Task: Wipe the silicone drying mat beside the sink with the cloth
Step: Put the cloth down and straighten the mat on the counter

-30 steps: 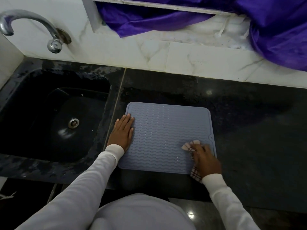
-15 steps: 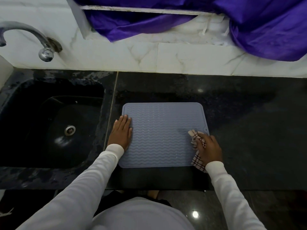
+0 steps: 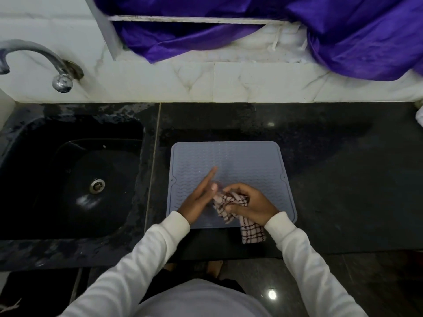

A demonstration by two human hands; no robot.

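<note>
The blue-grey silicone drying mat [image 3: 242,161] with wavy ridges lies flat on the black counter just right of the sink. Over its near half my right hand [image 3: 250,205] grips the bunched white cloth [image 3: 230,205] with dark checks; one end of the cloth hangs down past the mat's front edge. My left hand [image 3: 200,197] is raised beside the cloth, fingers straight and pointing to the upper right, its thumb touching the cloth's left end. Both hands are slightly blurred.
The black sink [image 3: 68,179] with a metal drain [image 3: 97,186] is to the left, the chrome tap [image 3: 34,58] above it. White marble tiles [image 3: 251,83] back the black counter [image 3: 343,179]. Purple fabric [image 3: 343,33] drapes from the ledge above.
My left hand has lifted off the mat's left edge and moved right to the cloth. My right hand has carried the cloth from the mat's right edge toward the middle.
</note>
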